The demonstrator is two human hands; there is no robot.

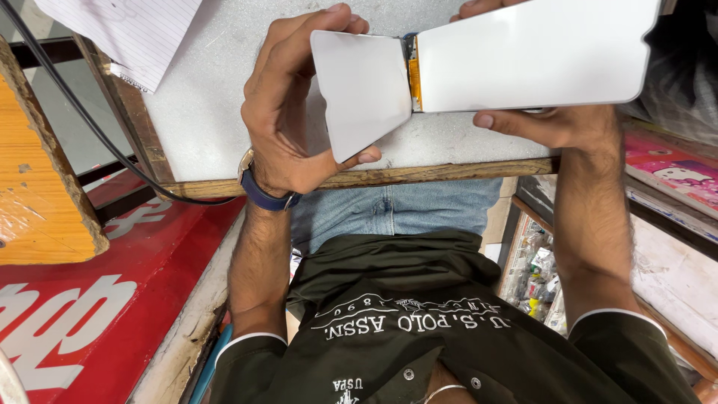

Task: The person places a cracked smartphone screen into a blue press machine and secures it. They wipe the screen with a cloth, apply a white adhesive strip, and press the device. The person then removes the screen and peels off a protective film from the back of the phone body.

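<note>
My left hand, with a blue-strapped watch on the wrist, grips a smaller white sheet-like panel between thumb and fingers. My right hand holds a larger white rectangular panel from below, fingertips showing over its top edge. The two white pieces meet at an orange flex strip and are angled apart like an open book. Both are held just above the white tabletop.
The table has a worn wooden front edge. Lined paper lies at its far left corner, and a black cable runs down beside it. An orange wooden board and a red sign are at left. Shelves with small packets are at right.
</note>
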